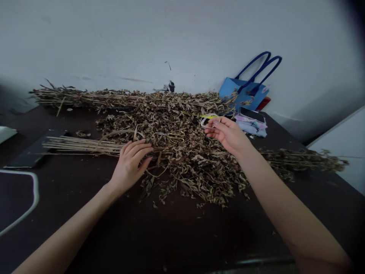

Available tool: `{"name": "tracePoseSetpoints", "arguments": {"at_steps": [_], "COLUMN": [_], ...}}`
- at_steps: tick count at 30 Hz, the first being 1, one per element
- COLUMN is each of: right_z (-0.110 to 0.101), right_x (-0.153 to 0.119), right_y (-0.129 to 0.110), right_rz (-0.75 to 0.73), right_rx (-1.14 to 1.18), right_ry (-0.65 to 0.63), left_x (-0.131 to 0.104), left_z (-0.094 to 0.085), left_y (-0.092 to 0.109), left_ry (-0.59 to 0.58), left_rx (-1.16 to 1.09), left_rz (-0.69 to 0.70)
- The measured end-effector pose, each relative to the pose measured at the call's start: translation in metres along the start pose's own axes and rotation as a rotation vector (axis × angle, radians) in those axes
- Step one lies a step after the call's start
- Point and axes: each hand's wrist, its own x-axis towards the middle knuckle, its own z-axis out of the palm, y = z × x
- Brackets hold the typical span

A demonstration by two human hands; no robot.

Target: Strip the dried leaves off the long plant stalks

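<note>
A big heap of dried brown leafy stems [182,152] covers the middle of a dark table [176,236]. My left hand [131,164] rests palm down on a bundle of pale bare stalks [82,144] where it meets the heap. My right hand [226,133] hovers over the heap's right side with fingers loosely curled, touching a thin white strip [205,121] near a yellow-green bit. Gold-handled scissors [177,136] lie on the leaves between my hands.
A blue paper bag [243,91] with dark handles leans on the white wall at the back right, pale folded cloth [252,125] in front of it. More dried stems [302,159] trail right. A dark flat slab [31,154] and a white-edged object [19,198] lie left.
</note>
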Motion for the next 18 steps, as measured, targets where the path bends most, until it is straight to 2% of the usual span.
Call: {"name": "tracePoseSetpoints", "arguments": {"at_steps": [3,9,13,17,18], "right_z": [-0.008,-0.027,-0.053,-0.094,-0.104], "right_x": [-0.011,-0.052,-0.103,-0.175,-0.196], "right_y": [0.001,-0.008,-0.014,-0.013,-0.013], "right_rz": [0.013,-0.032,-0.001,0.14,0.193], "right_rx": [-0.014,-0.183,-0.237,-0.347,-0.426], "right_ry": [0.003,0.032,0.12,0.332,0.417], "left_x": [-0.004,-0.018,-0.023,-0.023,-0.024], "left_z": [0.005,0.007,0.008,0.01,0.01], "left_y": [0.004,0.001,-0.002,0.0,0.001], "left_ry": [0.08,0.12,0.135,0.125,0.121], "left_rx": [0.038,0.041,0.013,-0.027,-0.035], "left_rz": [0.014,0.104,0.098,0.083,0.082]}}
